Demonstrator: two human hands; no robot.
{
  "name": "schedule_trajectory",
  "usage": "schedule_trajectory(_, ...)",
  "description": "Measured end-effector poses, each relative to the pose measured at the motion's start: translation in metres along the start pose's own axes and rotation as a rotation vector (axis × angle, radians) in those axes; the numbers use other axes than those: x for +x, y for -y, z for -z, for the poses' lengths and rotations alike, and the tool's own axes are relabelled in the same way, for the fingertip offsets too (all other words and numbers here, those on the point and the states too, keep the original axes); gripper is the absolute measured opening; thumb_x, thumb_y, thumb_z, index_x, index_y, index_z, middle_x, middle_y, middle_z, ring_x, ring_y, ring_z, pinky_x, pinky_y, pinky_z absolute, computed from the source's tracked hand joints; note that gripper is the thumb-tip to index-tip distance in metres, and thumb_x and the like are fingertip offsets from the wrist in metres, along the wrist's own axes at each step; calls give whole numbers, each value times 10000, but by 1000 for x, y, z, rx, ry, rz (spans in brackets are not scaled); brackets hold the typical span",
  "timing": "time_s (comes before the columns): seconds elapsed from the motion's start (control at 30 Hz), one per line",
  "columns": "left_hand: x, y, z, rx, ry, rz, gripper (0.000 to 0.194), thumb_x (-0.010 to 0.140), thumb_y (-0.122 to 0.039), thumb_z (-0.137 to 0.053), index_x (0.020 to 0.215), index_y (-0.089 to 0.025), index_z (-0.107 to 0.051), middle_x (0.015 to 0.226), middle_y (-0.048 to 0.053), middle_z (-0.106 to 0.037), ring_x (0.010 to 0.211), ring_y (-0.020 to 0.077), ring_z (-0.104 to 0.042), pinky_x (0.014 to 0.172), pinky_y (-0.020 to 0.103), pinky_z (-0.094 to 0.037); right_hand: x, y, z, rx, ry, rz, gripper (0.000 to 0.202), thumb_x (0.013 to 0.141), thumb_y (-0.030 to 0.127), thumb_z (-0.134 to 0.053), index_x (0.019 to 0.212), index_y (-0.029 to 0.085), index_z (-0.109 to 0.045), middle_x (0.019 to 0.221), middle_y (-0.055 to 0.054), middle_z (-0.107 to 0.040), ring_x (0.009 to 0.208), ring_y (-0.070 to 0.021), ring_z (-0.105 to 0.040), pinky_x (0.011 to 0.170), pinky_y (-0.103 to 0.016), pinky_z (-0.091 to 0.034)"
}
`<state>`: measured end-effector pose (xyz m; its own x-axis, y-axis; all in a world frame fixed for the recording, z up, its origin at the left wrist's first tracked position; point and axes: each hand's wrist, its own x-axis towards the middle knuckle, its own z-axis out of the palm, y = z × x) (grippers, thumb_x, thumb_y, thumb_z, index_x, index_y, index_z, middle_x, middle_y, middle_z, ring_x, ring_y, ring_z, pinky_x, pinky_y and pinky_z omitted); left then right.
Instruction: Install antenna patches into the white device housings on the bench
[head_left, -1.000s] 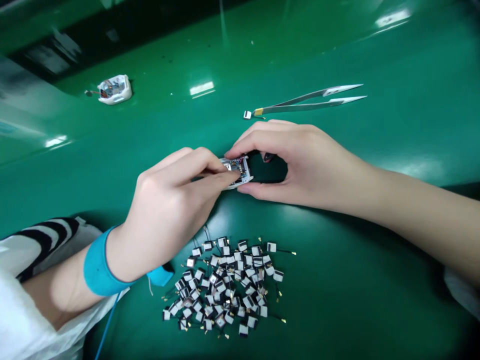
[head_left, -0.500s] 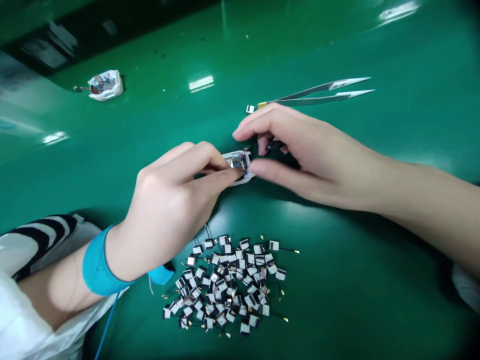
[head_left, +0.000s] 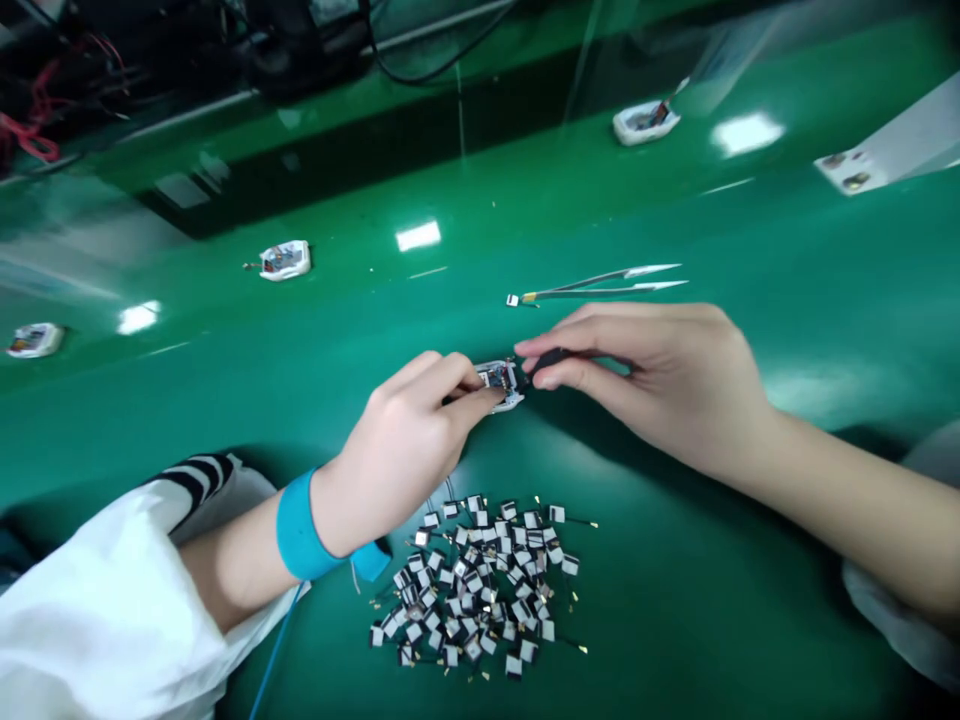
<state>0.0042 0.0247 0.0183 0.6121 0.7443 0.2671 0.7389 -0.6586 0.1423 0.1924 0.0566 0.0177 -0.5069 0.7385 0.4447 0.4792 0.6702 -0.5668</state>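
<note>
My left hand (head_left: 412, 440) pinches a small white device housing (head_left: 511, 402) with an exposed circuit board inside; its fingers cover the housing's left part. At the housing's right end, my right hand (head_left: 645, 370) holds a small black piece (head_left: 551, 360) between thumb and fingers. That piece points at the housing's edge, and I cannot tell whether it is plugged in. Just beyond my right hand lie tweezers (head_left: 592, 288) with their tips to the right. Beside their yellow-banded end sits a small white-and-black part (head_left: 512, 300) with a short lead.
Nearer me spreads a pile of small white-and-black parts (head_left: 480, 580) with thin leads. Further open white housings lie at the far left (head_left: 36, 340), back left (head_left: 285, 260) and back right (head_left: 645, 122). A blue wrist strap (head_left: 304, 530) trails a cord. A pale bracket (head_left: 855, 172) stands at right.
My right hand has closed its thumb and fingers on the black piece and brought it to the housing's right end. My left hand keeps its pinch. The view has shifted, showing more of the back.
</note>
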Motion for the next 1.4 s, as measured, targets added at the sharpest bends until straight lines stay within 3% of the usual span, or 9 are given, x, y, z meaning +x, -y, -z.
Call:
schedule_trajectory(0.33, -2, 1, -3, 13, -10, -26, 128, 799, -113, -474, 768, -160, -590, 761, 17, -539, 685, 123, -451, 620, 222, -408, -5, 6, -11, -83, -73, 233, 35, 758, 151, -561, 785, 173, -563, 741, -1, -629, 664, -58, -581, 571, -152, -465)
schedule_trajectory(0.57, -1, 1, -4, 21, -21, -39, 143, 812, -138, -461, 741, -153, -584, 737, 21, -532, 671, 132, -444, 600, 230, -409, -9, 7, -22, -112, -110, 222, 81, 757, 111, -527, 705, 162, -492, 654, -17, -559, 569, -61, -510, 481, -164, -409)
schedule_trajectory(1.07, -2, 4, -8, 2, 19, -45, 241, 843, -145, -381, 729, -130, -592, 768, 53, -535, 757, 160, -479, 664, 262, -455, -7, 4, -34, -37, -87, 211, 145, 767, 118, -470, 650, 176, -406, 613, 8, -463, 525, -69, -425, 462, -183, -341)
schedule_trajectory(1.17, -2, 1, -6, -31, 58, 8, 231, 853, -189, -379, 815, -141, -602, 812, 53, -544, 819, 177, -494, 726, 298, -462, -4, 0, -30, 64, -117, 127, 95, 773, 136, -491, 700, 169, -439, 645, 3, -505, 587, -74, -480, 519, -177, -385)
schedule_trajectory(1.27, -3, -2, 3, -169, 110, 189, 297, 858, -269, -383, 1114, -160, -485, 849, 44, -551, 749, 156, -516, 678, 300, -478, -1, -4, -18, 90, -163, 2, 41, 807, 163, -447, 767, 167, -450, 702, -9, -522, 656, -87, -499, 597, -196, -417)
schedule_trajectory(1.33, -3, 0, 11, -325, 101, 281, 431, 847, -243, -394, 1261, -163, -304, 877, 34, -554, 703, 127, -522, 666, 278, -484, 2, -3, -10, 20, -73, -4, 85, 831, 161, -387, 772, 163, -449, 728, -21, -511, 666, -95, -487, 609, -211, -417)
schedule_trajectory(1.4, -2, 6, 17, -432, 100, 261, 567, 806, -147, -424, 1313, -184, -172, 957, 32, -553, 769, 119, -528, 740, 274, -478, 2, 0, -6, -54, 107, -2, 123, 839, 151, -366, 768, 158, -466, 745, -28, -508, 680, -99, -490, 617, -215, -420)
